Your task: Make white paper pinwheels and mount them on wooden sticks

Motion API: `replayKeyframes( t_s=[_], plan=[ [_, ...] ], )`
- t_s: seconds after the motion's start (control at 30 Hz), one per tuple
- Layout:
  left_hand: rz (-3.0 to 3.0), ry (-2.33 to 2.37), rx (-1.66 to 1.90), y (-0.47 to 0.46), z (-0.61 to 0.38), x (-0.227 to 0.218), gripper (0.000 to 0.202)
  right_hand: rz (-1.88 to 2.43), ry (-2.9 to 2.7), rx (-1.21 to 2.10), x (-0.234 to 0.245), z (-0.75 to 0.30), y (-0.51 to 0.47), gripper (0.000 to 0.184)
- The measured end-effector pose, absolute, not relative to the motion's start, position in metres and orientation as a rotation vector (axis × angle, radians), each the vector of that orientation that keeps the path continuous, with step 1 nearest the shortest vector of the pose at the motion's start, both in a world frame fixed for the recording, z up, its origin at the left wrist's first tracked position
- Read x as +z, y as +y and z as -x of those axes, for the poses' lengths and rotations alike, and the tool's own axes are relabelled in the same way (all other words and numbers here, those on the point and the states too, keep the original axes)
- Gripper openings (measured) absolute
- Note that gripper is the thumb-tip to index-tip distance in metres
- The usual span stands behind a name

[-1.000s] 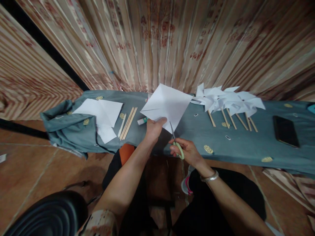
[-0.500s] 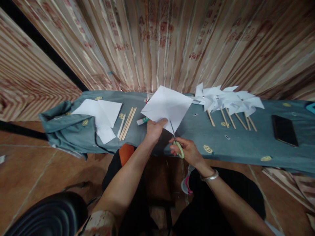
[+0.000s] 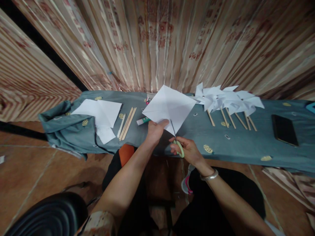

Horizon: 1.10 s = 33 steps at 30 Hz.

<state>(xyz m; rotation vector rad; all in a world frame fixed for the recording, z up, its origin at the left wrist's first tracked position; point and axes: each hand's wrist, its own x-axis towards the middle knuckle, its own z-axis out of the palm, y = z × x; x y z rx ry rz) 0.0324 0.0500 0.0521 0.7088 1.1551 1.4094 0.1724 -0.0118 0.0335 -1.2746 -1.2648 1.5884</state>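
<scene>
Near at lower left, beside a round, ridged black stool seat (image 3: 49,214), holds the left forearm (image 3: 126,175) slanted forward and inward, bare beyond a patterned sleeve (image 3: 98,223). Angles the right forearm (image 3: 228,198) inward from lower right, with a silver bangle (image 3: 210,176) around the wrist. Keeps both wrists low, over the near edge of the counter, close together but apart.

Curls the fingers of the right hand (image 3: 189,150) around the pale green handles of the scissors (image 3: 180,149), blades pointing away, reaching onto the nearest corner of the white paper square (image 3: 173,105). Cannot tell how wide the blades stand. With the left hand (image 3: 156,131), pinches that same sheet near the blades, thumb flat on top, pointing right; cannot see the fingers underneath. Holds the sheet as a diamond above the counter (image 3: 197,132), draped in grey-green cloth with pineapple prints.

On the cloth, left of the sheet and partly beneath it, a glue stick (image 3: 142,121); further left, a bundle of wooden sticks (image 3: 128,124) and loose white paper (image 3: 108,111). At far right, a black phone (image 3: 284,130). Toward the far edge, right of the sheet, overlapping paper pinwheels (image 3: 228,100), stick ends pointing nearer. Behind everything, a pleated, patterned curtain (image 3: 161,49)
</scene>
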Motion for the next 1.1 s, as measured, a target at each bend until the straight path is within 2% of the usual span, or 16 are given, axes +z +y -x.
replayKeyframes(
  t_s=[1.1],
  plan=[
    [-0.719,1.122,1.341,0.0434,-0.0377,0.0513,0.013,1.311,-1.181,1.532,0.0335,-0.1729,-0.0071,0.047]
  ],
)
